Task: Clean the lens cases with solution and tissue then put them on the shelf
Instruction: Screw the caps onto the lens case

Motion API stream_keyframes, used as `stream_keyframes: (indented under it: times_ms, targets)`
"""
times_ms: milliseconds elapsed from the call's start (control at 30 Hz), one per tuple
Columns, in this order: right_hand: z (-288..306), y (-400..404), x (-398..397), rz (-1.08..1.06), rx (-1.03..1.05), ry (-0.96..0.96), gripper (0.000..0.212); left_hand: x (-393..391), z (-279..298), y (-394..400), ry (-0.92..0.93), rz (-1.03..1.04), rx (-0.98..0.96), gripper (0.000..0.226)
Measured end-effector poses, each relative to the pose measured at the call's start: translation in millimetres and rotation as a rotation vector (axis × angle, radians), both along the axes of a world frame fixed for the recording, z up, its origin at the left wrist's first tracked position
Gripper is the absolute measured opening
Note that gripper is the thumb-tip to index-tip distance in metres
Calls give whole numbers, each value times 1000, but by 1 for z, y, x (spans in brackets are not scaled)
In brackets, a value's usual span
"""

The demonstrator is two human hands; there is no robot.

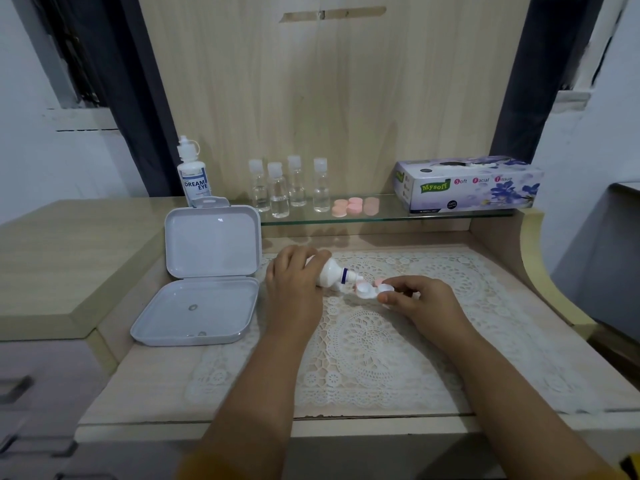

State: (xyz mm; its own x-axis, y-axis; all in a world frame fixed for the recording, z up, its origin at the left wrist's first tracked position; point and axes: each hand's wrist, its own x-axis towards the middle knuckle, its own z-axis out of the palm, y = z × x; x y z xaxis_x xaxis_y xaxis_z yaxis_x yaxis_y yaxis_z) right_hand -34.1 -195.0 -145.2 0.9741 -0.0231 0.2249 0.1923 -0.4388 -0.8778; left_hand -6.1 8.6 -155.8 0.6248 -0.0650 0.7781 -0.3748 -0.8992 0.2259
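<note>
Fingers of the left hand (294,282) curl round a white solution bottle (333,274), its nozzle tipped right over an open white lens case (372,291) pinched by the right hand (420,301) above the lace mat (374,344). Far behind, pink lens cases (355,206) sit on the glass shelf (384,216).

Bare forearms; possibly yellow sleeve (221,465).
</note>
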Motion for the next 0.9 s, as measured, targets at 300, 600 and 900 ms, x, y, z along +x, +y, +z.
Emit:
stream_keyframes:
  times_ms: [300,600,900]
  targets:
    - [0,1,0,1,2,3,19,-3,3,-1,-64,6,19,59]
    - [0,0,0,2,-24,-6,18,-2,3,-3,-84,-42,-4,63]
    - [0,1,-1,8,-19,2,18,-3,3,-4,-92,-37,-3,62]
